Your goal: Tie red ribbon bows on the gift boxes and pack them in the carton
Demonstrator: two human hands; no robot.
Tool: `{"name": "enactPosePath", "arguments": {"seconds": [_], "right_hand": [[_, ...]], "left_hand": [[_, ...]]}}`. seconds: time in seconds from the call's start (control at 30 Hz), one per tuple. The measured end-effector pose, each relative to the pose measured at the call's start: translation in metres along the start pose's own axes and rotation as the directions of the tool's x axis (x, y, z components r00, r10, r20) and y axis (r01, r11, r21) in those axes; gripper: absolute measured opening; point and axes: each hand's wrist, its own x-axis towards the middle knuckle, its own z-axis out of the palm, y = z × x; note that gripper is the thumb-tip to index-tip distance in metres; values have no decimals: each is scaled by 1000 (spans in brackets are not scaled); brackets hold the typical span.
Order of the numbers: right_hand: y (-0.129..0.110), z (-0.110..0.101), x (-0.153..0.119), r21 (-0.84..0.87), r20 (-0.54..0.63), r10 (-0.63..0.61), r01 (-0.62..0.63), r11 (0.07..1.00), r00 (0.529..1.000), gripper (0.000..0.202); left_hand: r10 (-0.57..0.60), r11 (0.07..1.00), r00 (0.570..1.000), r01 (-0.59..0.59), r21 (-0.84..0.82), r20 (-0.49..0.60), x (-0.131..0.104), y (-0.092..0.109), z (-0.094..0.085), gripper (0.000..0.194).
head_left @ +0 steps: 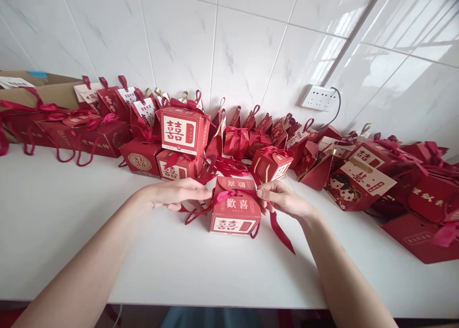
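Between both hands (184,192) (285,199), glossy ribbon (229,195) crosses a cardboard box (236,213).

The only view looks forward and down from the person's head, over the near edge of the smooth white table (172,266). Bare forearms (95,251) rise close from below; the bare hands (285,197) sit mid-view, a bit farther; glossy white marble-patterned wall tiles (244,46) fill the top, farthest off.
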Motion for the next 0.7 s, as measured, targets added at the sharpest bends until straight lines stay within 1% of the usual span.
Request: {"name": "enactPosePath", "arguments": {"seconds": [0.07,0.13,0.17,0.23,0.37,0.43,0.5,0.57,0.63,0.7], "right_hand": [[0,0,0,-3,3,-1,1,1000,1000,40],[0,-1,0,-5,8,-2,2,1000,1000,39],[1,-1,0,-4,8,-4,4,1000,1000,38],[2,-2,1,-5,11,-7,7,1000,1000,39],[4,-2,2,-1,33,-16,16,1000,999,40],[4,-2,2,8,37,-18,17,1000,999,39],[5,-3,1,12,38,-19,19,1000,999,39],[5,-3,1,12,39,-21,21,1000,999,38],[5,-3,1,8,41,-23,23,1000,999,38],[5,-3,1,3,44,-26,26,1000,999,38]], "left_hand": [[1,1000,993,-3,17,118,-1,0,-2,40],[61,998,967,-66,15,246,0,-3,-2,41],[94,995,953,-99,3,290,2,-4,-1,42],[150,988,937,-150,-25,315,6,-8,1,41],[192,981,930,-195,-24,312,10,-12,1,36],[184,981,941,-194,6,284,9,-12,0,35],[161,985,968,-169,27,191,7,-9,-1,36],[156,988,984,-157,5,88,7,-6,1,35],[200,979,980,-200,-41,1,9,-3,4,34],[259,965,963,-262,-35,-72,11,-1,10,35]]}}
